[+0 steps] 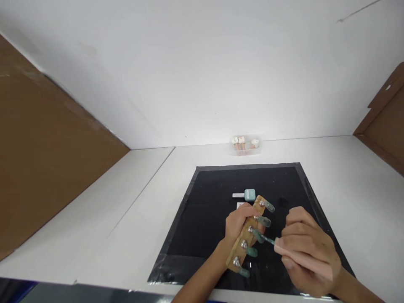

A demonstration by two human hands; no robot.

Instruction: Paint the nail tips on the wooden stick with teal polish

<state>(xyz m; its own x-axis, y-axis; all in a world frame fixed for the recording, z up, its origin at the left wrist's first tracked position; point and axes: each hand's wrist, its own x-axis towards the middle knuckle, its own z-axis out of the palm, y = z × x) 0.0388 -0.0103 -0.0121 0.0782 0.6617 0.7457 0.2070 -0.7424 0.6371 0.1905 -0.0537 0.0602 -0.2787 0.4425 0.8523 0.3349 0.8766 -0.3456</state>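
Observation:
My left hand [238, 221] is closed around a wooden nail-tip stand [242, 240], which tilts over the black mat. Several green false nails [251, 252] stick out from its metal studs toward the right. In my right hand [311, 248] is a nail polish brush [303, 259] with a pale pink handle. Its green-coated bristles touch the middle false nail [258, 235]. Just beyond my left hand lies a light teal nail polish bottle [250, 195] with a silver cap, on its side. A small white object [240, 205] is partly hidden behind that hand.
The black mat [202, 210] is taped onto a white table [132, 219]. At the back, against the white wall, a clear plastic tray [245, 150] holds 3 white-and-pink bottles [241, 141]. Brown cardboard panels [47, 147] stand at the left and right sides.

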